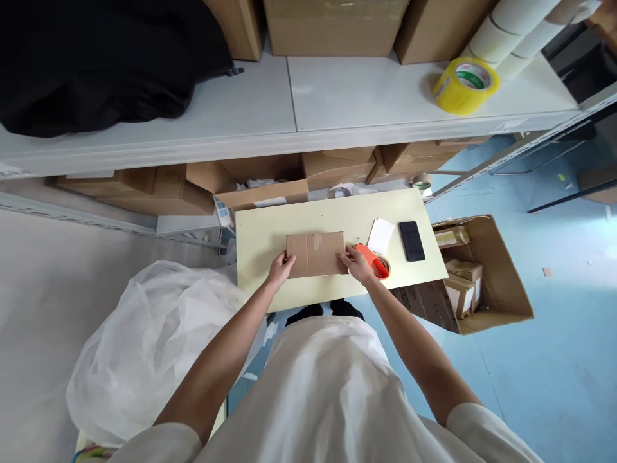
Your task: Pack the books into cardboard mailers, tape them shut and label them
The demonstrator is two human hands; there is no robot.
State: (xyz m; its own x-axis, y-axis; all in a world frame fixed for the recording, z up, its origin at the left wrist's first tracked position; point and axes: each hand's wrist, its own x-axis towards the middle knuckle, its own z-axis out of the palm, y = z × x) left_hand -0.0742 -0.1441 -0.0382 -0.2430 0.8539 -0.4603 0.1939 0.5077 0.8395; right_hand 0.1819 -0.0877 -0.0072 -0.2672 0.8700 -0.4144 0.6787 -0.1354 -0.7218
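Observation:
A small brown cardboard box (317, 254) lies flat on the pale yellow table (263, 222) in front of me. My left hand (281, 268) grips its left edge, the thumb on top. At the opposite edge my right hand (355, 262) is closed on the box's lower right corner. An orange tape dispenser (372, 260) sits just beyond my right hand, with a tape roll partly showing under it. Behind the dispenser are white paper slips (380, 235), and a black phone (411, 241) rests to their right.
A large open carton (501, 276) holding several small packed boxes stands on the floor at right. White plastic wrapping (154, 341) is heaped at left. A grey shelf (347, 90) runs across the front, carrying a yellow tape roll (446, 90), a black cloth item (106, 64) and cartons.

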